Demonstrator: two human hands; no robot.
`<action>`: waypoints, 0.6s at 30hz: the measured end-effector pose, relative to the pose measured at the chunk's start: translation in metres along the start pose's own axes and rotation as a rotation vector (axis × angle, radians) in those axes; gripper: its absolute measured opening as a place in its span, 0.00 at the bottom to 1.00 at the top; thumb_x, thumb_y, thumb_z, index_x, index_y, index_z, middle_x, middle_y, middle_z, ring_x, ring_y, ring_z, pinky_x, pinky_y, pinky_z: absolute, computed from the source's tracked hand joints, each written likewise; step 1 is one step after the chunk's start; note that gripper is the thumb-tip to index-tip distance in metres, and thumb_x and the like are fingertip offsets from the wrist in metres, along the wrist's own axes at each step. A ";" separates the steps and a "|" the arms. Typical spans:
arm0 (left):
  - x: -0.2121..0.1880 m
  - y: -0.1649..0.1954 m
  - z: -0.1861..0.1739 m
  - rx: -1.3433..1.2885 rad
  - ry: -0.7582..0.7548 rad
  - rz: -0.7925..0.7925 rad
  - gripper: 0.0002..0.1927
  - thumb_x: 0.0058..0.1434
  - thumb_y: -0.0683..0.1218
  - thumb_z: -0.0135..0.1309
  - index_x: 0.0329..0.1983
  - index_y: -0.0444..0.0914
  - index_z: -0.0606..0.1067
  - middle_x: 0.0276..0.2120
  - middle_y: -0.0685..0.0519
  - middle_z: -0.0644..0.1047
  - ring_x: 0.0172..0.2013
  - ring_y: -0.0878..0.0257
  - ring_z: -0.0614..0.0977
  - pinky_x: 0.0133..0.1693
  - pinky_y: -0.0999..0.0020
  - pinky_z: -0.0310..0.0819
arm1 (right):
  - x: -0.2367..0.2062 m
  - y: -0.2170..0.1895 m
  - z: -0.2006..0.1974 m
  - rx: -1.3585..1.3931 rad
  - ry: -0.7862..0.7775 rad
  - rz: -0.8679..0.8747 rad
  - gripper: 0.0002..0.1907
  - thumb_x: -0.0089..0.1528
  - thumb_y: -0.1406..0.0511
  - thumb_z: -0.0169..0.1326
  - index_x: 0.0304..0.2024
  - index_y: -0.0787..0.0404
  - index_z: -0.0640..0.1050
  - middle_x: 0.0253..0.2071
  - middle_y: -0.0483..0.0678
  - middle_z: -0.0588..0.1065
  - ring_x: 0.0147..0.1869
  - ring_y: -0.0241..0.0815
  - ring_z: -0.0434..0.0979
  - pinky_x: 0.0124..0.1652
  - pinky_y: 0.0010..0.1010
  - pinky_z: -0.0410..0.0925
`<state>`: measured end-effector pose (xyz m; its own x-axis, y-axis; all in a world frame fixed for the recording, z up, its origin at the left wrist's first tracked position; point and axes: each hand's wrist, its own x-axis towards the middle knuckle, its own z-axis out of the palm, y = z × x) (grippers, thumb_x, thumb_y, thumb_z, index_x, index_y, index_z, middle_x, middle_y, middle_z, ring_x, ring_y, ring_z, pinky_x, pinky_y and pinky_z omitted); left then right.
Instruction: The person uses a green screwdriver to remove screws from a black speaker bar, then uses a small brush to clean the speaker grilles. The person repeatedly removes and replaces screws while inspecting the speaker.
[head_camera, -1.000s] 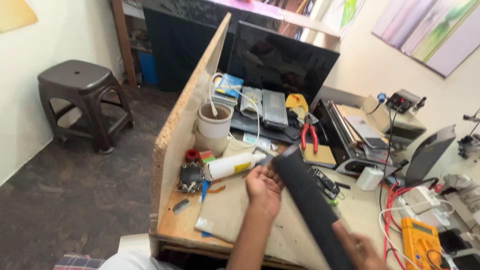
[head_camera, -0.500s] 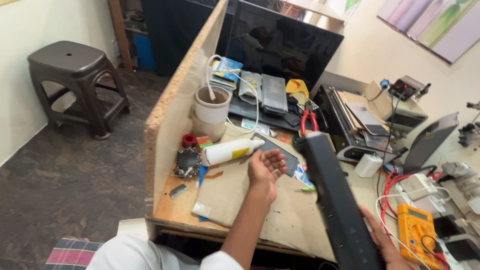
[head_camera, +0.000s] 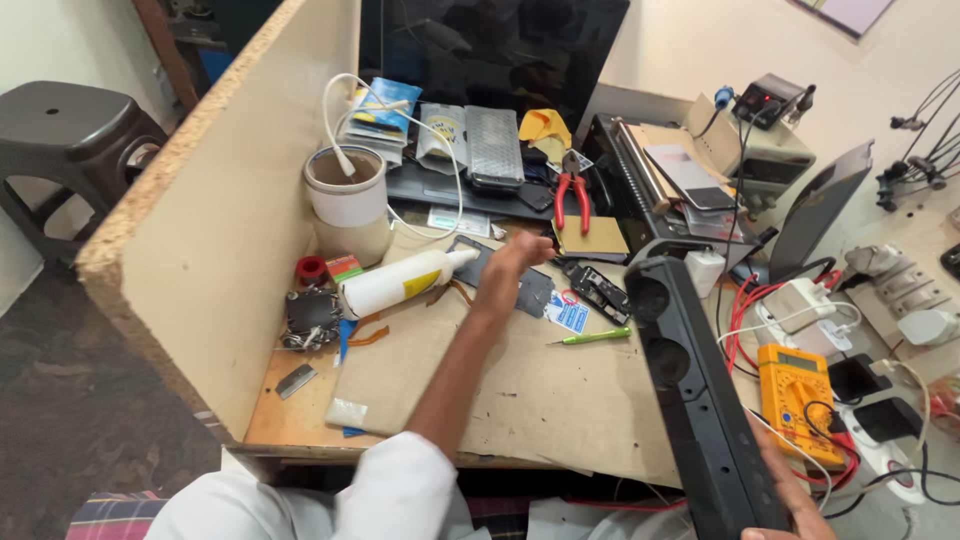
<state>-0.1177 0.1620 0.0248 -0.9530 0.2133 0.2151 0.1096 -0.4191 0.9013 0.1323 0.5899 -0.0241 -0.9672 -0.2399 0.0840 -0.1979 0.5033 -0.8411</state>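
My left hand has reached farther over table, fingers loose, holding nothing, above dark flat panel. Right hand still grips long black bar, now swung right.

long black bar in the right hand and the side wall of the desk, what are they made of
Long black bar: looks like matte moulded plastic, with round recessed holes and a dull even sheen; hedged, it could be coated metal. The right hand holds its near end.
Side wall of the desk: seems to be particle board, pale smooth face with a rough, speckled cut edge.
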 end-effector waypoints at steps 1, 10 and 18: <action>-0.016 0.012 -0.006 0.189 -0.109 0.114 0.33 0.64 0.64 0.47 0.62 0.36 0.73 0.57 0.45 0.78 0.60 0.55 0.77 0.62 0.60 0.64 | 0.003 -0.004 0.002 -0.061 -0.053 -0.053 0.66 0.43 0.58 0.68 0.78 0.64 0.49 0.82 0.55 0.45 0.86 0.46 0.36 0.73 0.36 0.31; -0.139 0.116 -0.063 0.983 -0.368 0.479 0.48 0.41 0.56 0.74 0.67 0.43 0.70 0.68 0.44 0.70 0.64 0.45 0.74 0.61 0.56 0.71 | 0.072 -0.151 0.078 0.894 -0.643 0.629 0.68 0.38 0.55 0.70 0.74 0.62 0.49 0.72 0.63 0.62 0.70 0.52 0.67 0.67 0.35 0.55; -0.188 0.104 -0.107 0.974 -0.086 0.361 0.45 0.35 0.63 0.76 0.50 0.32 0.77 0.45 0.44 0.82 0.46 0.48 0.85 0.48 0.60 0.79 | 0.213 -0.204 0.070 -0.139 -1.084 0.358 0.56 0.49 0.47 0.66 0.75 0.56 0.61 0.66 0.49 0.73 0.68 0.39 0.73 0.64 0.32 0.64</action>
<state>0.0430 -0.0167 0.0380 -0.7989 0.2948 0.5243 0.6012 0.4151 0.6828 -0.0225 0.3781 0.1282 -0.3394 -0.6190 -0.7082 -0.0205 0.7576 -0.6524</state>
